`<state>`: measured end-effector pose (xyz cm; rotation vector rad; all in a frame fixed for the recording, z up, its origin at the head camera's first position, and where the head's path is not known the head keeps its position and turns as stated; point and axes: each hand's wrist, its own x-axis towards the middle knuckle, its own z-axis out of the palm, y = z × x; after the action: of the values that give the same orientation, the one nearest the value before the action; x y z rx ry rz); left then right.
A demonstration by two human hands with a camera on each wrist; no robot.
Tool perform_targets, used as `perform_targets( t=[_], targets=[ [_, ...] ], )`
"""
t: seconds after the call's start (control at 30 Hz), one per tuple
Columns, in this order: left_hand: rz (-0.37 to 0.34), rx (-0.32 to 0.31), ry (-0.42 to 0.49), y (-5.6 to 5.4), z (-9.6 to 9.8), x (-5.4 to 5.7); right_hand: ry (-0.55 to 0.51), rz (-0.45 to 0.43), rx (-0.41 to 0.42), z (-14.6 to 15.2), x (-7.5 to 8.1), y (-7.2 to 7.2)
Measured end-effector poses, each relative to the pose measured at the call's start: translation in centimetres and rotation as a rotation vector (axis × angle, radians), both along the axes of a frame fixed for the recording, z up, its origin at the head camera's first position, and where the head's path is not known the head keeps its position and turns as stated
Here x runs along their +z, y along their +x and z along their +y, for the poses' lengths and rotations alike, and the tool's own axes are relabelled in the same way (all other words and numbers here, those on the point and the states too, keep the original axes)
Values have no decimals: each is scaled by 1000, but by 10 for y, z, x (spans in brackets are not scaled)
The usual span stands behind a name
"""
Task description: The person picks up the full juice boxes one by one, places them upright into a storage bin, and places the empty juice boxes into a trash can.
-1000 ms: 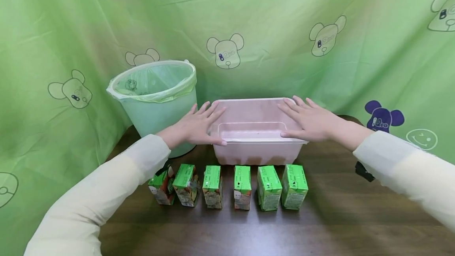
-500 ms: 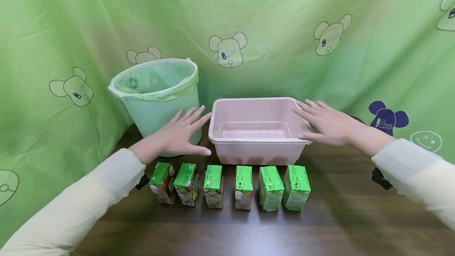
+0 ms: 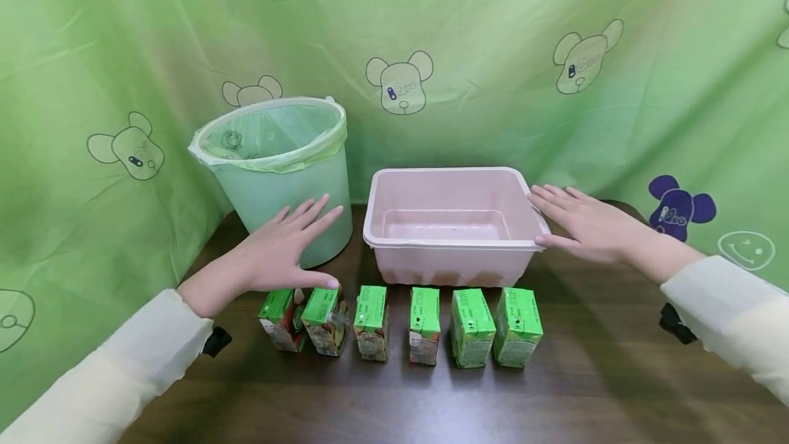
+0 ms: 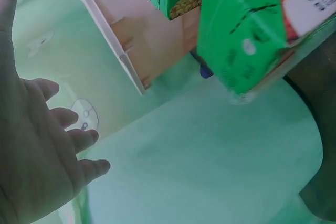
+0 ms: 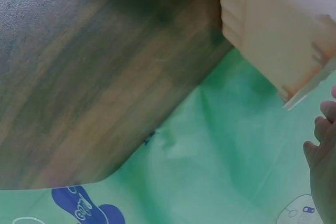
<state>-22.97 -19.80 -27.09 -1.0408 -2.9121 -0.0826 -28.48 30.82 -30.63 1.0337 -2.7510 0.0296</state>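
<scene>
In the head view, a row of several small green-topped drink cartons (image 3: 425, 314) stands upright on the dark wooden table. Behind them is a pink plastic tub (image 3: 453, 262) with nothing inside. My left hand (image 3: 261, 252) hovers with spread fingers over the row's left end, its thumb overlapping the second carton (image 3: 325, 331). That hand holds nothing; in the left wrist view a carton (image 4: 241, 30) appears past its fingers. My right hand (image 3: 594, 228) has straight fingers right at the tub's right rim, and nothing is in its grasp.
A pale green bin (image 3: 290, 197) with a liner bag over its rim stands at the back left, beside the tub. A green curtain (image 3: 481, 33) with bear-head prints hangs behind. The table's edge (image 5: 173, 111) shows in the right wrist view.
Both hands have moved apart from over the tub: the left leftward and down to the cartons, the right outward to the right rim. Cartons, tub and bin stay put.
</scene>
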Motion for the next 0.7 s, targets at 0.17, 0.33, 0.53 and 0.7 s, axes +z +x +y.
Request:
perform_targets(
  t=[0.17,0.33,0.53,0.7],
  targets=[
    [32,7,65,11,-14,-9,-9,-8,9,2,-7,1],
    [61,63,154,20,-33,-17,-24,2,25,3,-14,-1],
    [45,145,248,32,-56,-27,-37,37,38,4,-19,-2],
    [7,189,335,39,-73,-41,-44,58,55,5,-22,0]
  ],
)
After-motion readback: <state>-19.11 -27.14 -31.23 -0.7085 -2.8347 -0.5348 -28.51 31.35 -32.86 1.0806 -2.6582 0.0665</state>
